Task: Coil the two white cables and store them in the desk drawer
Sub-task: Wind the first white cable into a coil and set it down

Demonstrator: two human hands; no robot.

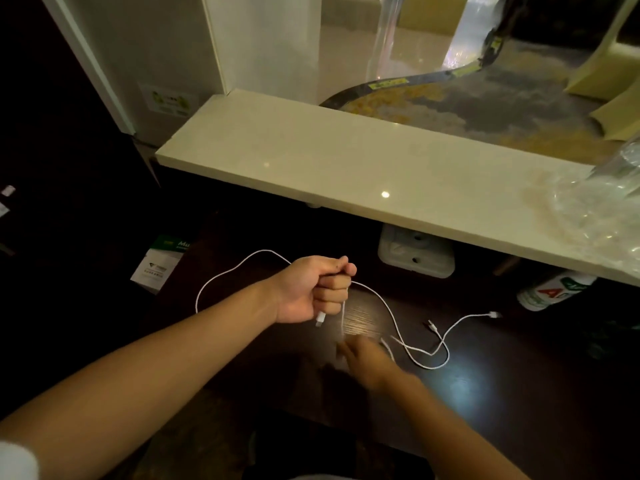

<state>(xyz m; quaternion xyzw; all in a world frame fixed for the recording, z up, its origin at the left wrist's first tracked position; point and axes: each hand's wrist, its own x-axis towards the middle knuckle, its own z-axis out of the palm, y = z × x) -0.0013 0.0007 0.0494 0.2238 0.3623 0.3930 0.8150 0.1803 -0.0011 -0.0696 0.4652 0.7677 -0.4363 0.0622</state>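
White cable [375, 296] runs through the left hand [313, 289], whose grip is a closed fist around it: one loop arcs out to the left over the dark tabletop [485, 393], a plug end [320, 319] hangs just below the fist, and the rest trails right in a wavy line. The right hand [367, 358] sits low and near, just beside the strands on the tabletop; it is blurred, so I cannot tell whether its grip is wide, narrow or touching the cable. A second white cable [460, 322] lies to the right, curving to a connector [494, 314] (where the two cross near the right hand, they are hard to separate). Both are thin and uncoiled. A pale shelf [346, 168] stands above, a wall socket [415, 252] beneath it.
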